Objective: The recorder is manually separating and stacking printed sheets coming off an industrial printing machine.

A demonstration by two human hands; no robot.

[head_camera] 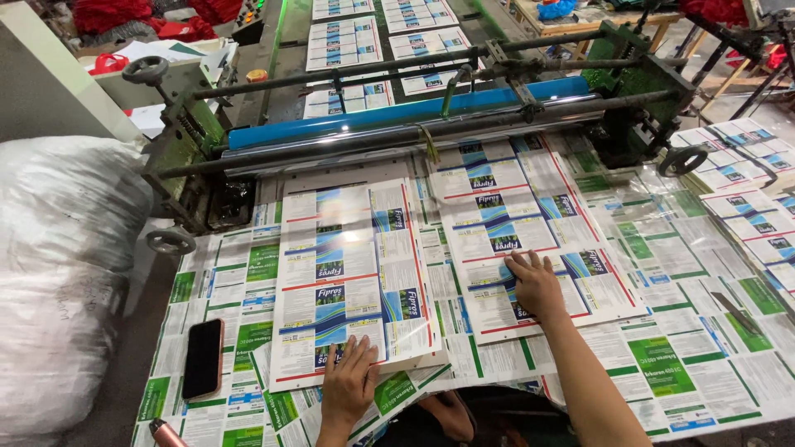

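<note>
My left hand (349, 378) lies flat, fingers spread, on the near edge of a stack of glossy printed sheets (352, 265) with blue, white and red panels. My right hand (534, 284) presses flat on a second stack of the same printed sheets (513, 215) to the right. Both stacks lie on a table covered with green-and-white printed sheets (662, 331), just in front of a machine roller. Neither hand grips anything.
A green machine with a blue roller (414, 112) and metal bars spans the table's far side, with handwheels (170, 241) at its ends. A black phone (203, 358) lies at the left. A large white sack (58, 273) stands left. More printed stacks (749, 178) sit right.
</note>
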